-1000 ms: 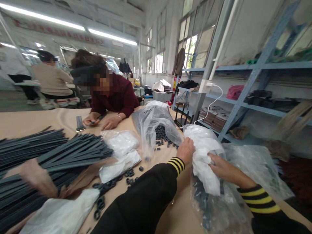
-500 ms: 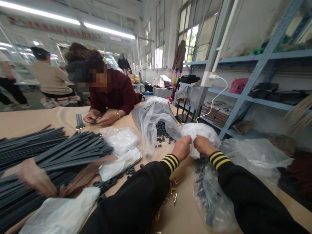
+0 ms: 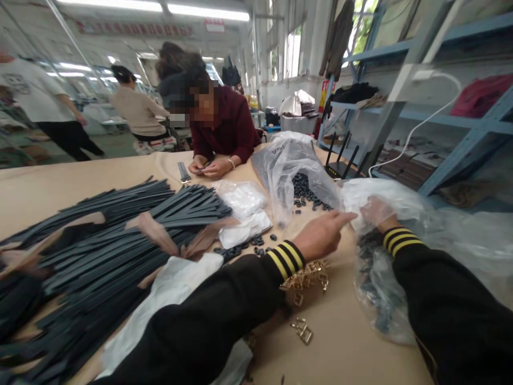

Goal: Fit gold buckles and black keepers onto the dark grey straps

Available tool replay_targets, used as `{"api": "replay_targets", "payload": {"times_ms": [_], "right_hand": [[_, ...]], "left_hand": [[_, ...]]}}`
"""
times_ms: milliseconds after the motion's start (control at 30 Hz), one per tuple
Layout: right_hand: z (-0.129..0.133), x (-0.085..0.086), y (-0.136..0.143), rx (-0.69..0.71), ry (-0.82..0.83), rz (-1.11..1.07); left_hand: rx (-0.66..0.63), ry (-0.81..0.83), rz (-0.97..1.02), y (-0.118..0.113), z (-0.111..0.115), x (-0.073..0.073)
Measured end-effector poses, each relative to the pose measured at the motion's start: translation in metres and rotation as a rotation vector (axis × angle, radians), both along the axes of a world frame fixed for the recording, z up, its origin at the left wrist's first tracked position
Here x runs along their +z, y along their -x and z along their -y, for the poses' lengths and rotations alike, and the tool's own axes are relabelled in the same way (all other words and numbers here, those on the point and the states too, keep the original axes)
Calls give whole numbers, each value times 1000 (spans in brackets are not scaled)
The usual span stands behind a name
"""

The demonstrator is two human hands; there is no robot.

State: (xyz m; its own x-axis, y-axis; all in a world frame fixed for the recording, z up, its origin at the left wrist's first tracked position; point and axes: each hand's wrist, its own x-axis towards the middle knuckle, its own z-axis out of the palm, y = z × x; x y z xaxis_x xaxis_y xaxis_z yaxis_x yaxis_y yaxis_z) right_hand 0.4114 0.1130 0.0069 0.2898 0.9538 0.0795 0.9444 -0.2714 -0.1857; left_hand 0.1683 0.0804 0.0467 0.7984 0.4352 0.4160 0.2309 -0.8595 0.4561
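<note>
My left hand (image 3: 323,235) is over the table with its index finger stretched toward a white plastic bag (image 3: 356,193); the other fingers curl under, and I see nothing in them. Gold-coloured metal buckles (image 3: 308,279) lie just below that hand. My right hand (image 3: 377,214) is closed on the plastic bag, its fingers partly covered by the film. Below it lies a clear bag (image 3: 387,291) with dark pieces inside. Left of my hands, a large clear bag (image 3: 276,176) lies open, small black pieces (image 3: 306,190) spilling from its mouth.
Bundles of dark straps (image 3: 148,230) cover the table's left side, near folded white plastic (image 3: 244,227). Across the table, a co-worker in a dark red top (image 3: 236,117) handles a small dark strip. A black router (image 3: 340,167) stands before blue shelving (image 3: 449,117).
The view has turned left. My left hand has come off the white plastic bag and its index finger has straightened, while my right hand stays at the bag. More buckles show below my left hand.
</note>
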Motion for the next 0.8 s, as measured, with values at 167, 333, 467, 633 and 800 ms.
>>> {"api": "replay_targets", "payload": {"times_ms": [167,333,467,633,800], "right_hand": [[44,26,-9,-16,-1,37],[144,49,66,54,-336,-8],[177,9,150,286,-246,-244],[152,-61,182,208,-161,-104],[128,-68,212,271,-215,-66]], "left_hand": [[377,65,-27,118,11,14],[572,161,-118,177,54,-18],[476,208,-222,176,83,-45],[513,134,-295,179,101,-54],[588,129,-411,195,108,-60]]}}
